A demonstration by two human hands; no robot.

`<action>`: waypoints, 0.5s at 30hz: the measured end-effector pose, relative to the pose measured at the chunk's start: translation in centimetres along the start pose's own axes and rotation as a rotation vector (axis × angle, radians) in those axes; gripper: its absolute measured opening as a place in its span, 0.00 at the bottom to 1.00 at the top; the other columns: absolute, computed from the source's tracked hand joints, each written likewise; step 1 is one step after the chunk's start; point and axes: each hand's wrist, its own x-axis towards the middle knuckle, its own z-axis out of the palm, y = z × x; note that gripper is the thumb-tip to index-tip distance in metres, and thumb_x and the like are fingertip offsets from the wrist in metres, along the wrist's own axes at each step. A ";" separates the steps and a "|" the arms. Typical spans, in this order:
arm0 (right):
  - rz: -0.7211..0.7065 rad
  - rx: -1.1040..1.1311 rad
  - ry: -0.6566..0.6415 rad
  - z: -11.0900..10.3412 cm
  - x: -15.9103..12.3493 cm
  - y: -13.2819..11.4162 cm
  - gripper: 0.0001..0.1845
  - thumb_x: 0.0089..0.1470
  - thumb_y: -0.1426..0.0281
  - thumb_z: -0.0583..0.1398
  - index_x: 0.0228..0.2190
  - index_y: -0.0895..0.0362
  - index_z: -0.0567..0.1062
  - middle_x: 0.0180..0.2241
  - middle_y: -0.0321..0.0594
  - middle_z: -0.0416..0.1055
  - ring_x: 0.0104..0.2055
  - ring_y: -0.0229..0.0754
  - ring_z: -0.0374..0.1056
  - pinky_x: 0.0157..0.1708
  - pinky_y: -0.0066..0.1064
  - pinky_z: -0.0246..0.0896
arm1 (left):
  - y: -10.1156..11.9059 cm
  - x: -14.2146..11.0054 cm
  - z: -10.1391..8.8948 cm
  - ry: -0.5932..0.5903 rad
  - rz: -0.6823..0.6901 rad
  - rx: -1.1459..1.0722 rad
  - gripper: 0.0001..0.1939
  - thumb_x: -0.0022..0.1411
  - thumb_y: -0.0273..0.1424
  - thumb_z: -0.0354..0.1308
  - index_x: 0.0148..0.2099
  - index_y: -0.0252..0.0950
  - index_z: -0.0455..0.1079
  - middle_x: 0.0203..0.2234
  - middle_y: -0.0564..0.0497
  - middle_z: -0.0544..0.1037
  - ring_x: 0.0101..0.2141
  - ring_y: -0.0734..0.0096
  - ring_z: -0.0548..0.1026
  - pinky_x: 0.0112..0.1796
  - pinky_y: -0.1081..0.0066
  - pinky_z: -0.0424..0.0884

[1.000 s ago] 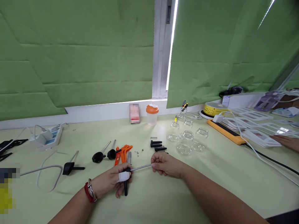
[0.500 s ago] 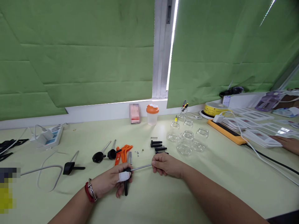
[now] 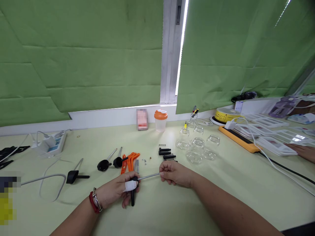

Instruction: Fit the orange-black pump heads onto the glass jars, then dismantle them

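Observation:
My left hand [image 3: 126,187], with white tape round one finger, is closed around a black plastic cap [image 3: 133,198] that has a long arm pointing down. A thin metal rod [image 3: 149,176] extends from the cap to the right. The thumb and fingers of my right hand [image 3: 172,172] pinch the rod's far end, hiding its tip. Just beyond my left hand lie orange plastic pieces [image 3: 133,160] and short metal tubes [image 3: 136,166]. Black plastic pieces with springs [image 3: 168,156] lie behind my right hand. Tiny metal bits [image 3: 144,161] are scattered between.
Similar black caps with rods [image 3: 104,165] lie to the left. Several glass jars [image 3: 195,156] stand at the right, near an orange power strip [image 3: 238,139]. An orange-lidded cup [image 3: 160,122] is at the back. Another person's hand [image 3: 301,151] rests on white trays [image 3: 275,146].

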 end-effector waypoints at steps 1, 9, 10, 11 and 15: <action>-0.005 0.001 -0.001 0.0 0.0 0.0 0.08 0.50 0.65 0.59 0.31 0.56 0.67 0.26 0.34 0.70 0.20 0.29 0.58 0.18 0.21 0.51 | 0.0 0.0 0.0 0.001 0.001 0.000 0.18 0.56 0.44 0.57 0.42 0.35 0.62 0.31 0.49 0.73 0.16 0.78 0.68 0.18 0.75 0.64; -0.004 0.013 -0.011 0.1 0.0 -0.1 0.08 0.49 0.65 0.57 0.28 0.57 0.67 0.26 0.35 0.70 0.19 0.29 0.57 0.17 0.21 0.50 | -0.1 0.0 0.0 0.004 -0.005 0.002 0.19 0.56 0.44 0.57 0.42 0.35 0.62 0.31 0.49 0.73 0.16 0.78 0.68 0.18 0.75 0.63; -0.004 0.013 -0.012 0.1 0.1 -0.1 0.08 0.49 0.65 0.57 0.27 0.57 0.67 0.26 0.35 0.70 0.19 0.29 0.57 0.16 0.21 0.50 | -0.1 0.0 0.0 0.003 -0.005 -0.001 0.19 0.55 0.44 0.58 0.42 0.35 0.62 0.31 0.49 0.73 0.16 0.78 0.68 0.18 0.75 0.63; -0.005 0.012 -0.013 0.0 0.1 0.0 0.07 0.49 0.65 0.57 0.27 0.57 0.67 0.26 0.35 0.70 0.19 0.29 0.57 0.16 0.21 0.50 | -0.1 0.0 0.0 0.002 -0.003 -0.004 0.19 0.55 0.44 0.58 0.42 0.35 0.62 0.31 0.49 0.73 0.16 0.78 0.68 0.18 0.75 0.63; 0.001 0.008 -0.020 0.0 0.2 0.2 0.07 0.50 0.65 0.56 0.28 0.57 0.67 0.26 0.35 0.71 0.19 0.28 0.56 0.15 0.20 0.47 | -0.1 0.0 0.0 -0.002 0.002 -0.005 0.20 0.55 0.45 0.58 0.41 0.35 0.62 0.31 0.49 0.72 0.16 0.78 0.68 0.18 0.75 0.63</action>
